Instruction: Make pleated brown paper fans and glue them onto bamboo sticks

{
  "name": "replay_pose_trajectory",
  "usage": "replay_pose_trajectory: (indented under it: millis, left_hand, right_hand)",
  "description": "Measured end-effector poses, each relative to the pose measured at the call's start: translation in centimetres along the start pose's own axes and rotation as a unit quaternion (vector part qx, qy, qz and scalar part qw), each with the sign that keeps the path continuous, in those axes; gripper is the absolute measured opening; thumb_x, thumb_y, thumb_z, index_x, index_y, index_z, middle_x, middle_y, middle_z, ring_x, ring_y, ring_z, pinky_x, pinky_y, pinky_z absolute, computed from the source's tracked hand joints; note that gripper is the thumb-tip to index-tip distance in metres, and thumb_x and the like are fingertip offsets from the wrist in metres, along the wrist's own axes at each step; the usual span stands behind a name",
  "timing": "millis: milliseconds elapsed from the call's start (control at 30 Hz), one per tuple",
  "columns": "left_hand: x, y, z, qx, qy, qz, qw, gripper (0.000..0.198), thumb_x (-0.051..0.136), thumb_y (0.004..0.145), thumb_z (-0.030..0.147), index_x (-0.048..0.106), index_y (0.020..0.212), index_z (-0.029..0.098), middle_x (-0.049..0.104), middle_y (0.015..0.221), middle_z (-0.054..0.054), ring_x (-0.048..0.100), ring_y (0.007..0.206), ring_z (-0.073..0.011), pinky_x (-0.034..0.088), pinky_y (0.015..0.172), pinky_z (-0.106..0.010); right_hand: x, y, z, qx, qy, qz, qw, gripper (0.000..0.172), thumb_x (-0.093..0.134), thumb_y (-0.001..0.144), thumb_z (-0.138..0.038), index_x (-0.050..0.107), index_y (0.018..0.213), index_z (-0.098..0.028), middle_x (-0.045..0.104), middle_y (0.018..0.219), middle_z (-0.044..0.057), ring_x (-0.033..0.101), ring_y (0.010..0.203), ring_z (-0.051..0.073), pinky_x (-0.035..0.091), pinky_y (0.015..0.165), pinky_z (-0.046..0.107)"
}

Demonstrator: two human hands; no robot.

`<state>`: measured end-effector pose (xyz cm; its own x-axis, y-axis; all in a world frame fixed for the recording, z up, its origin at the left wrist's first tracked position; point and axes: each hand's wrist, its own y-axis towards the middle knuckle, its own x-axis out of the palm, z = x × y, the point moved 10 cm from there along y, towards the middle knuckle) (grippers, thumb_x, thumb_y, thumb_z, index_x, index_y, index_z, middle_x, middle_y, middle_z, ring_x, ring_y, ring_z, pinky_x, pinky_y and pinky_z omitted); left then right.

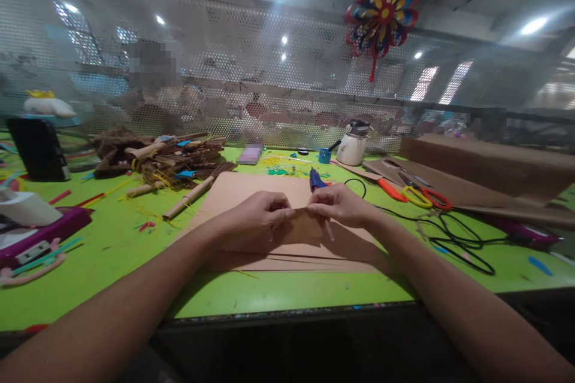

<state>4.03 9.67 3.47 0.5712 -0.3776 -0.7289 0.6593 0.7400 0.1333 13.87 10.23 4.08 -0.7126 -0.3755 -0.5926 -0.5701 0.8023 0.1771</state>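
Observation:
My left hand [265,215] and my right hand [339,203] are close together over a stack of brown kraft paper [245,185] on the table. Thumb and fingers of each are pinched on a brown paper edge [299,213], which is raised a little between them. Whether this piece is loose or part of the top sheet, I cannot tell. A blue hot glue gun [317,179] lies on the paper just behind my right hand, partly covered by it. Below the right fingers a clear glue stick [330,230] shows.
Rolled brown paper pieces [179,161] are heaped at left, near a dark phone [38,149] and purple power strip [49,233]. Scissors [426,196], an orange-handled cutter [392,190] and a black cable [449,239] lie right. A white kettle [353,143] stands behind.

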Motion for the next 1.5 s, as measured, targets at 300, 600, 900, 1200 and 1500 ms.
replay_pose_trajectory:
  millis: [300,600,900,1200,1500]
  left_hand:
    - [-0.3,0.3,0.3,0.016,-0.105,-0.045,0.993,0.026,0.049,0.080,0.037,0.055,0.073,0.013,0.052,0.052,0.003,0.044,0.049,-0.0078,0.035,0.051,-0.019]
    - [-0.5,-0.5,2.1,0.031,-0.210,-0.065,0.975,0.027,0.049,0.082,0.038,0.056,0.086,0.012,0.053,0.070,0.000,0.046,0.065,-0.0101,0.038,0.063,-0.023]
    - [2.0,-1.5,3.4,0.009,-0.341,-0.152,0.928,0.023,0.056,0.079,0.034,0.049,0.092,0.017,0.056,0.063,0.002,0.050,0.057,-0.0088,0.037,0.057,-0.021]
    - [-1.4,-0.1,0.5,-0.023,-0.286,-0.006,0.958,0.028,0.053,0.079,0.038,0.061,0.091,0.014,0.063,0.092,-0.006,0.056,0.083,-0.0162,0.042,0.076,-0.030]
    - [-0.4,0.1,-0.4,-0.046,-0.118,0.023,0.992,0.025,0.056,0.070,0.036,0.062,0.073,0.012,0.058,0.065,0.000,0.049,0.061,-0.0117,0.036,0.053,-0.022]
  right_hand:
    - [-0.4,-0.4,-1.4,-0.028,0.040,0.016,0.999,0.025,0.057,0.078,-0.035,0.060,0.074,-0.011,0.055,0.052,-0.001,0.053,0.047,0.008,0.041,0.045,0.019]
    - [-1.4,-0.2,-0.4,-0.028,0.288,0.066,0.955,0.030,0.061,0.076,-0.034,0.063,0.101,-0.016,0.064,0.079,0.003,0.058,0.067,0.010,0.047,0.062,0.023]
    - [0.9,-0.7,-3.4,-0.097,0.263,-0.014,0.960,0.018,0.071,0.066,-0.026,0.069,0.080,-0.016,0.061,0.082,0.005,0.056,0.074,0.013,0.046,0.066,0.025]
    - [2.1,-0.6,-2.1,-0.019,0.198,-0.065,0.978,0.015,0.062,0.075,-0.027,0.061,0.078,-0.013,0.058,0.065,0.000,0.054,0.060,0.009,0.044,0.059,0.022]
    - [2.6,0.3,-0.6,0.025,-0.035,-0.009,0.999,0.017,0.053,0.078,-0.027,0.060,0.075,-0.012,0.059,0.059,0.001,0.053,0.054,0.010,0.038,0.049,0.019]
